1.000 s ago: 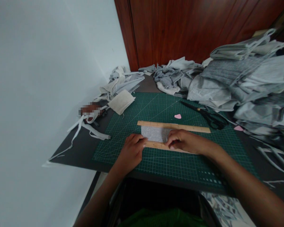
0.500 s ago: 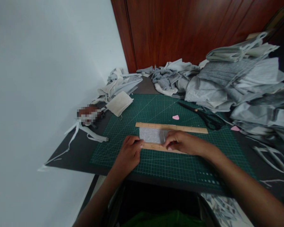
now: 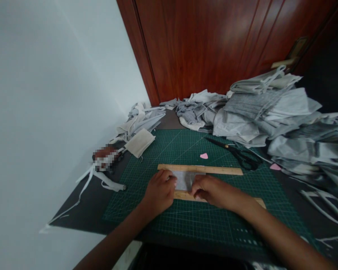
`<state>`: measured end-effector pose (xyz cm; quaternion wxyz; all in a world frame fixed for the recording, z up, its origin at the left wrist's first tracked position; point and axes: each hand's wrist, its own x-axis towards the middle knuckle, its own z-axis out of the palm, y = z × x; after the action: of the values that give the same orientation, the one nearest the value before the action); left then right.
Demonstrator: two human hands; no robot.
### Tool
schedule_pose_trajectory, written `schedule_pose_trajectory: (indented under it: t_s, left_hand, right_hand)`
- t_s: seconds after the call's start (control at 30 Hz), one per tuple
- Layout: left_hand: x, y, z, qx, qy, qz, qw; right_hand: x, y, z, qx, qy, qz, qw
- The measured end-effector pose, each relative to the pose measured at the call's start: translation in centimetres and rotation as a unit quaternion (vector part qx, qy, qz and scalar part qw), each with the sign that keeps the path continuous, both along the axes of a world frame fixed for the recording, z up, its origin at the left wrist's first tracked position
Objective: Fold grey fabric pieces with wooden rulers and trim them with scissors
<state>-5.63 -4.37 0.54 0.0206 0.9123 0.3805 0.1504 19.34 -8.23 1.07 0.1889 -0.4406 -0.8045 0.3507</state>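
Observation:
A small grey fabric piece point(image 3: 183, 180) lies on the green cutting mat point(image 3: 186, 221) between two wooden rulers. The far ruler point(image 3: 214, 170) lies across the mat; the near ruler point(image 3: 183, 195) is mostly under my hands. My left hand point(image 3: 159, 193) presses on the left edge of the fabric with its fingers bent. My right hand point(image 3: 210, 190) rests on the fabric's right edge and the near ruler. The two hands are close together, with only a narrow strip of fabric showing between them.
Black scissors point(image 3: 236, 152) lie at the mat's far right. A pink chalk piece point(image 3: 204, 156) sits behind the far ruler, another point(image 3: 275, 167) by the fabric pile point(image 3: 273, 116). A cream pouch point(image 3: 139, 142) and fabric strips point(image 3: 107, 182) lie left. A wooden door point(image 3: 214, 45) stands behind.
My two hands have moved closer together over the grey fabric, covering more of it. The view has tilted upward, so the table sits lower in the picture.

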Motion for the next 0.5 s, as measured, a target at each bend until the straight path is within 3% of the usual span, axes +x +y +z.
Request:
schedule_pose_trajectory:
  t_s: [0.2, 0.37, 0.5]
  left_hand:
    - [4.2, 3.4, 0.0, -0.008, 0.014, -0.089, 0.996]
    - [6.4, 3.3, -0.1, -0.035, 0.058, -0.12, 0.99]
    - [6.4, 2.7, -0.8, -0.033, 0.052, -0.102, 0.993]
  right_hand:
    - [-0.6, -0.4, 0.1, 0.007, 0.018, -0.009, 1.0]
    - [-0.9, -0.4, 0.2, 0.003, 0.021, -0.026, 0.999]
    - [-1.1, -0.5, 0.3, -0.002, 0.006, -0.031, 0.999]
